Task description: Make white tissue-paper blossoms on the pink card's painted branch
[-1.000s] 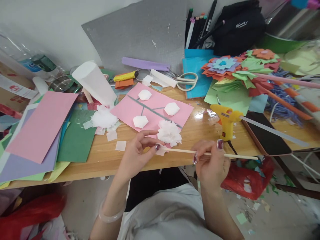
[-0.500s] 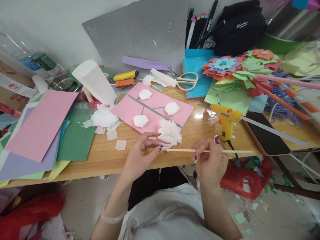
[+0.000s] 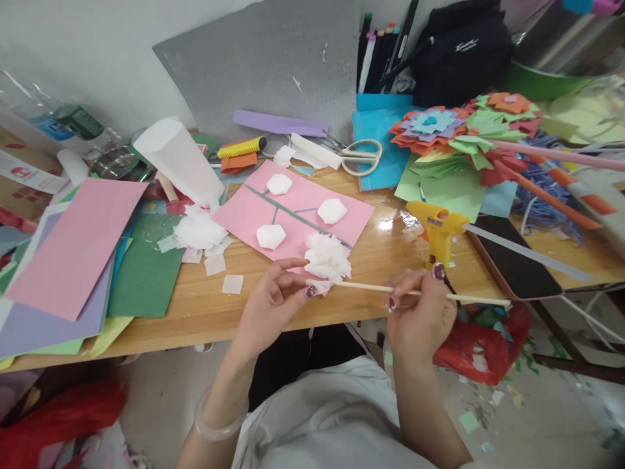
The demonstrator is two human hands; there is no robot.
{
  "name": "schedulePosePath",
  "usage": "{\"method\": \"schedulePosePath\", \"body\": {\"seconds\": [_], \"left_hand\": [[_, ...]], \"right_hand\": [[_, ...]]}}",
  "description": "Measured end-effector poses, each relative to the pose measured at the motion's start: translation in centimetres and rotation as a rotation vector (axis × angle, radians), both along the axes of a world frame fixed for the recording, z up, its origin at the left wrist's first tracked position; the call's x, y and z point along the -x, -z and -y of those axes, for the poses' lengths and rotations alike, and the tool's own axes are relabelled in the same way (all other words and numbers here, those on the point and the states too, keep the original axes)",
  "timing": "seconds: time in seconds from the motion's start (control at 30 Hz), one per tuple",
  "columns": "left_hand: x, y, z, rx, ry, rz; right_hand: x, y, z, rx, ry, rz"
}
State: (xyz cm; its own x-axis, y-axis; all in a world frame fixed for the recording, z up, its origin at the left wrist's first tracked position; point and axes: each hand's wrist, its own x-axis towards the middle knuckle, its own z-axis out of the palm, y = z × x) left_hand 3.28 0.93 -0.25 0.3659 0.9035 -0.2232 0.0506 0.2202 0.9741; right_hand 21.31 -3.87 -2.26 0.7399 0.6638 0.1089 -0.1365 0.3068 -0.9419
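Note:
My right hand (image 3: 422, 312) is closed round a thin wooden stick (image 3: 364, 286), which lies nearly level and points left. Between the thumb and fingers of my left hand (image 3: 276, 303) is a small piece of white tissue paper (image 3: 319, 285), pinched at the stick's left tip. Just behind the tip sits a ruffled white tissue-paper cluster (image 3: 328, 256), on the near corner of a pink card (image 3: 237, 213). The card carries a grey-green branch line (image 3: 299, 217) and three white faceted paper shapes, one of them a near-left shape (image 3: 271, 237).
Loose tissue squares (image 3: 199, 229) lie left of the card, beside coloured paper sheets (image 3: 73, 254). Right of it stand a yellow glue gun (image 3: 436, 225) and a phone (image 3: 517, 257). Behind are scissors (image 3: 362, 158), a yellow cutter (image 3: 241, 147) and paper flowers (image 3: 432, 127).
My right hand has moved slightly right with the stick, whose left tip has drawn back a little from my left fingers. The stick now slopes down to the right. The view has shifted slightly.

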Motion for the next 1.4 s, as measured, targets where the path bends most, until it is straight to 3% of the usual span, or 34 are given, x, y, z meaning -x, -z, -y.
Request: {"method": "schedulePosePath", "body": {"seconds": [0.2,0.33,0.57,0.67,0.77,0.93,1.13,1.4], "left_hand": [[-0.7,0.1,0.1,-0.019,0.014,0.015],[-0.6,0.2,0.1,-0.002,0.064,0.039],[-0.9,0.3,0.3,0.015,0.045,0.038],[-0.8,0.0,-0.1,-0.029,-0.013,-0.023],[-0.5,-0.6,-0.7,-0.123,-0.085,-0.099],[-0.5,-1.8,-1.8,-0.210,-0.096,-0.204],[-1.4,-2.4,-2.9,-0.276,-0.022,-0.299],[-2.6,-2.3,-4.9,-0.447,0.191,-0.650]], "right_hand": [[0.0,0.4,0.4,0.018,-0.082,0.019],[-0.1,0.7,0.4,0.028,-0.084,0.025],[-0.2,0.8,0.4,0.004,-0.088,-0.002],[-0.7,0.7,0.4,-0.012,-0.033,0.006],[-1.3,1.0,0.2,-0.005,0.075,0.142],[-1.8,2.1,-0.8,0.097,0.022,0.260],[-1.8,2.7,-1.5,0.107,-0.015,0.226],[-2.0,2.3,-1.5,0.194,0.002,0.184]]}}
